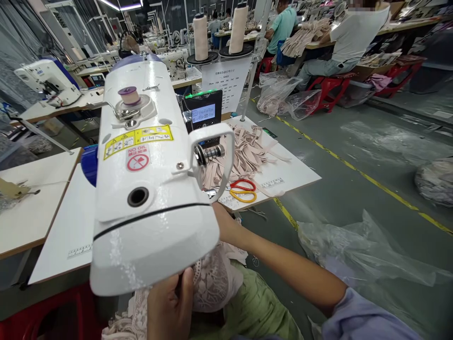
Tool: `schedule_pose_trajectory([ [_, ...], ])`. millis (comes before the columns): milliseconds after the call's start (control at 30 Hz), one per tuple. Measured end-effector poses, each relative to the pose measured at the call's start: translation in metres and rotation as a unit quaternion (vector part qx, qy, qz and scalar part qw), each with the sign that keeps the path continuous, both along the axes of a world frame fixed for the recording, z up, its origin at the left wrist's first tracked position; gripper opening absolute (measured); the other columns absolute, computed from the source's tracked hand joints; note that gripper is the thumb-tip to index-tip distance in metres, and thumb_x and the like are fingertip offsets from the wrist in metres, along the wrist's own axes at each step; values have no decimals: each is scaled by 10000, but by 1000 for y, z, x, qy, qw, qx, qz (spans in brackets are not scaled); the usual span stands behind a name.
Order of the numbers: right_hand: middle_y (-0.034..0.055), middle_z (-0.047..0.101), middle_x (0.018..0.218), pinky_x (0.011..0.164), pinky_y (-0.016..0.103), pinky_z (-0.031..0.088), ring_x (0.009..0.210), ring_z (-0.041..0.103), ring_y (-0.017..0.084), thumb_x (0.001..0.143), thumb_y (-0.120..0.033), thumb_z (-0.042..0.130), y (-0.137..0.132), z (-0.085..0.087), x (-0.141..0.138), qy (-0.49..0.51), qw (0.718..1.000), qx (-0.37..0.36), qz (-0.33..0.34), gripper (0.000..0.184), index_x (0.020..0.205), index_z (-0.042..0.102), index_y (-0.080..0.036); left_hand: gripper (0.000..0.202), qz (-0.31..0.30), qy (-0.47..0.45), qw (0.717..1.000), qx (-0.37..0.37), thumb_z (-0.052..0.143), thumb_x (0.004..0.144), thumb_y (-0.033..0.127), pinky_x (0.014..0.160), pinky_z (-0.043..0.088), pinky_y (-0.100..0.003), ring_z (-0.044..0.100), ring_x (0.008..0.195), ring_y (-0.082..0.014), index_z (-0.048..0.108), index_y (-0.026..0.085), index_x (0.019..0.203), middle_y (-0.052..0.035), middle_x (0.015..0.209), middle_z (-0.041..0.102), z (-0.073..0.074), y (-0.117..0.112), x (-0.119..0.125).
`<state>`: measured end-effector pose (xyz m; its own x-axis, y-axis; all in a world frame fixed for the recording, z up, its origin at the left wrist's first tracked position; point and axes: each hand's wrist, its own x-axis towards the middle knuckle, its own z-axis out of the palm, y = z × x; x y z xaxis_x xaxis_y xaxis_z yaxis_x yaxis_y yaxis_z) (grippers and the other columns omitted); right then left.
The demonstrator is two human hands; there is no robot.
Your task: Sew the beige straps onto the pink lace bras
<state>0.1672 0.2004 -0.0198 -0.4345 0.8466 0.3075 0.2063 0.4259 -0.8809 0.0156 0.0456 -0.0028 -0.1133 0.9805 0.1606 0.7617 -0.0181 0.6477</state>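
Observation:
A white sewing machine [155,241] fills the near left and hides part of both hands. Below its head, my left hand [171,302] is closed, thumb against curled fingers, on the edge of a pale pink lace bra [215,278]. The bra hangs over my lap, and more lace [130,311] spills out left of that hand. My right hand [223,222] reaches in behind the machine head; its fingers are hidden. Just beyond it, scissors [243,191] with red and yellow handles lie on the white table, beside a heap of beige fabric strips [244,151].
A control screen [204,114] and two thread cones [200,38] stand behind the machine. Plastic bags [354,245] lie on the floor at right, by yellow tape [339,163]. A red stool [49,311] is at lower left. Two people sit at tables farther back.

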Motion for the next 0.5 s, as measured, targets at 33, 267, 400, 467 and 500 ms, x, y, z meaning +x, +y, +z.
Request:
schedule_pose_trajectory([
  [33, 18, 500, 875, 602, 266, 387, 705, 480, 155, 744, -114, 563, 0, 0, 1, 5, 1000, 1, 4, 67, 770, 580, -174, 309, 3, -1, 1000, -1, 505, 950, 394, 742, 570, -274, 745, 898, -225, 764, 229, 982, -54, 984, 793, 0, 0, 1],
  [267, 20, 463, 835, 605, 277, 392, 717, 462, 168, 728, -107, 553, -2, 6, 4, -13, 1000, 10, -4, 98, 692, 513, -188, 272, 0, -11, 1000, 9, 513, 949, 377, 806, 572, -244, 742, 941, -184, 748, 267, 1032, -8, 1008, 792, -4, -1, 3],
  [400, 25, 473, 850, 627, 279, 425, 786, 495, 189, 712, -88, 558, -2, 5, 4, -1, 1000, 23, 3, 110, 703, 518, -190, 272, -21, 11, 1000, 15, 523, 950, 353, 822, 570, -246, 730, 981, -183, 694, 241, 1129, -37, 1078, 774, -14, -5, -5],
  [467, 22, 468, 847, 629, 278, 432, 788, 496, 189, 716, -95, 571, -2, 4, 5, 3, 1000, 15, 0, 127, 684, 501, -195, 318, -1, 23, 1000, 9, 495, 965, 360, 774, 577, -262, 727, 945, -188, 634, 226, 1217, -65, 1099, 755, -20, -8, -9],
  [500, 19, 465, 841, 620, 275, 430, 778, 494, 186, 720, -99, 575, -2, 4, 5, 4, 1000, 9, -4, 139, 671, 491, -198, 343, 11, 38, 999, 20, 490, 967, 366, 747, 575, -276, 721, 927, -196, 603, 215, 1254, -83, 1098, 743, -23, -9, -11],
])
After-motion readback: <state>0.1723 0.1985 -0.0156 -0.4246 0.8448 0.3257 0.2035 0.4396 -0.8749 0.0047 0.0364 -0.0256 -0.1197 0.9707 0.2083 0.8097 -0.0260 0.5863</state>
